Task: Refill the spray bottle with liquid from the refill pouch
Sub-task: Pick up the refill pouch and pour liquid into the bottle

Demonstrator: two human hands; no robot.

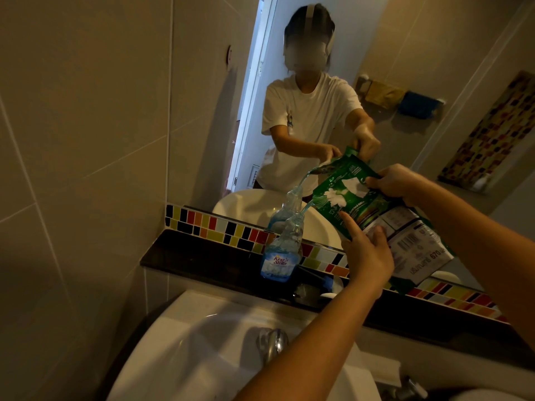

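A clear spray bottle (pixel 282 250) with a blue label stands uncapped on the dark ledge (pixel 202 256) below the mirror, partly filled with blue liquid. The green refill pouch (pixel 376 224) is tilted above and right of it, and a thin blue stream runs from its corner into the bottle's neck. My left hand (pixel 366 250) grips the pouch from below at its lower side. My right hand (pixel 393 180) holds the pouch's upper edge. The mirror repeats the bottle, pouch and hands.
A white sink (pixel 202 342) with a chrome tap (pixel 272 341) lies directly below my arms. A strip of coloured tiles (pixel 220 227) runs along the mirror's base. Small items, among them a blue piece (pixel 327 283), lie on the ledge behind the bottle. Tiled wall stands at left.
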